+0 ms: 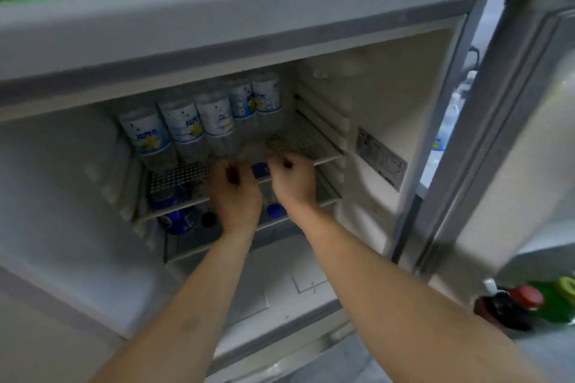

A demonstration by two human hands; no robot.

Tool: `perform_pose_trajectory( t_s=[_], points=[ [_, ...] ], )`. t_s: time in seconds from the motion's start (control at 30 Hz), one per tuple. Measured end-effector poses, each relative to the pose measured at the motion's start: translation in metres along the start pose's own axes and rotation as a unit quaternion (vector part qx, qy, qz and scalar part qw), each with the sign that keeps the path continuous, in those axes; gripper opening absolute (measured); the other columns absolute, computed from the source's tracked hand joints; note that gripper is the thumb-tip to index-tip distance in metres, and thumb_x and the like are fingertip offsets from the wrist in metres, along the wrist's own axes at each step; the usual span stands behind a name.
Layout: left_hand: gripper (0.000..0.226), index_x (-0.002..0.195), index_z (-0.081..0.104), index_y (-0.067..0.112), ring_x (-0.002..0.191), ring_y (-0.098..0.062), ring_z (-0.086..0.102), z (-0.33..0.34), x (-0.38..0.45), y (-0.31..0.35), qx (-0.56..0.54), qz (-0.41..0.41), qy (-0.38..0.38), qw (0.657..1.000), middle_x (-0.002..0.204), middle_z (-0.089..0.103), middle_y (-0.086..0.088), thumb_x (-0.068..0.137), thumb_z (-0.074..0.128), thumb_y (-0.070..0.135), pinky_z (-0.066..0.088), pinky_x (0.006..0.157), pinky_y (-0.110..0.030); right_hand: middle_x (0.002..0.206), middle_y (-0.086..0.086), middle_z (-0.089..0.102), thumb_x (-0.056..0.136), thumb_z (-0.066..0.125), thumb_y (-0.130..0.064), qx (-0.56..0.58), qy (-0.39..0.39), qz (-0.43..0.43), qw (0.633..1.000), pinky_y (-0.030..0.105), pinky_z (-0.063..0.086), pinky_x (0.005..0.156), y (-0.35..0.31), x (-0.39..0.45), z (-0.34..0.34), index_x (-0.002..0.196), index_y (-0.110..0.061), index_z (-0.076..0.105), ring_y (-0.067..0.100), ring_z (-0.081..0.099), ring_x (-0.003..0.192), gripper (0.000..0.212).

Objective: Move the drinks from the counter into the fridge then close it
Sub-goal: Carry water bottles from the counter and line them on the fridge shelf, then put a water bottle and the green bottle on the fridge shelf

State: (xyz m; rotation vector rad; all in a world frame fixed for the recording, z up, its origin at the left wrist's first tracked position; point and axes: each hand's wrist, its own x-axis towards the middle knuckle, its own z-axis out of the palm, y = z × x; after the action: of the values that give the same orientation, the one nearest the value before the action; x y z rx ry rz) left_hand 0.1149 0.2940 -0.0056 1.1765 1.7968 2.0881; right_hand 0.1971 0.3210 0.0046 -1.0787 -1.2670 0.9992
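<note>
The small white fridge [389, 109] stands open, its door [510, 140] swung right. Five clear, white-labelled water bottles [199, 124] stand upright on the perforated upper shelf [311, 140], just beyond both hands. Left hand [235, 196] and right hand [294, 179] curl at the shelf edge; whether they grip anything is unclear.

fridge [280, 9]: glossy white | shelf [305, 137]: wire mesh | bottles [183, 121]: clear plastic
</note>
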Motion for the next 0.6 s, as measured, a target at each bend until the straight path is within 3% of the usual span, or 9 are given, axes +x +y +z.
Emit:
perform_pose_trajectory(
  t_s=[0.07,0.13,0.23,0.37,0.5,0.6],
  points=[
    [0.028,0.069,0.055,0.017,0.061,0.005,0.052,0.008,-0.026,0.006,-0.018,0.006,-0.023,1.000,0.064,0.054,0.012,0.097,0.054,0.023,0.038,0.062,-0.011,0.045,-0.009,0.048,0.088,0.060,-0.033,-0.011,0.008,0.008,1.000,0.024,0.030,0.048,0.005,-0.020,-0.031,0.050,-0.022,0.052,0.004,0.041,0.045,0.041],
    [0.033,0.068,0.058,0.022,0.061,-0.001,0.053,0.013,-0.058,0.010,-0.023,-0.007,-0.063,0.998,0.063,0.057,0.010,0.099,0.052,0.031,0.041,0.063,-0.016,0.047,-0.007,0.051,0.091,0.062,-0.033,-0.012,0.022,0.036,0.999,0.023,0.033,0.048,0.017,-0.044,-0.065,0.056,-0.014,0.056,0.004,0.044,0.046,0.040],
    [0.043,0.056,0.050,0.023,0.051,-0.010,0.045,0.016,-0.115,0.012,-0.012,-0.004,-0.138,0.990,0.052,0.049,0.004,0.098,0.050,0.033,0.035,0.052,-0.023,0.042,-0.009,0.038,0.092,0.063,-0.029,-0.020,0.053,0.077,0.995,0.021,0.030,0.046,0.037,-0.091,-0.120,0.048,-0.020,0.043,0.005,0.036,0.043,0.049],
    [0.044,0.057,0.052,0.016,0.052,-0.014,0.047,0.017,-0.208,0.007,-0.005,-0.054,-0.248,0.967,0.052,0.051,0.003,0.099,0.052,0.027,0.039,0.054,-0.028,0.046,-0.011,0.024,0.089,0.065,-0.022,-0.015,0.164,0.129,0.978,0.022,0.023,0.045,0.071,-0.166,-0.200,0.049,-0.022,0.030,0.003,0.024,0.046,0.054],
    [0.051,0.051,0.032,0.017,0.048,-0.013,0.035,0.010,-0.302,0.008,0.079,-0.030,-0.319,0.944,0.047,0.035,-0.001,0.095,0.044,0.039,0.025,0.052,-0.038,0.048,-0.005,0.027,0.088,0.061,-0.031,-0.037,0.260,0.208,0.942,0.029,0.027,0.047,0.104,-0.250,-0.286,0.052,-0.015,0.031,0.012,0.029,0.047,0.050],
    [0.053,0.051,0.028,0.017,0.046,-0.009,0.033,-0.005,-0.366,0.006,0.096,-0.028,-0.370,0.923,0.046,0.031,0.002,0.094,0.041,0.043,0.026,0.047,-0.028,0.043,-0.009,0.027,0.089,0.060,-0.031,-0.078,0.318,0.251,0.911,0.022,0.025,0.042,0.124,-0.320,-0.341,0.049,-0.019,0.032,0.006,0.027,0.041,0.051]
  ],
)
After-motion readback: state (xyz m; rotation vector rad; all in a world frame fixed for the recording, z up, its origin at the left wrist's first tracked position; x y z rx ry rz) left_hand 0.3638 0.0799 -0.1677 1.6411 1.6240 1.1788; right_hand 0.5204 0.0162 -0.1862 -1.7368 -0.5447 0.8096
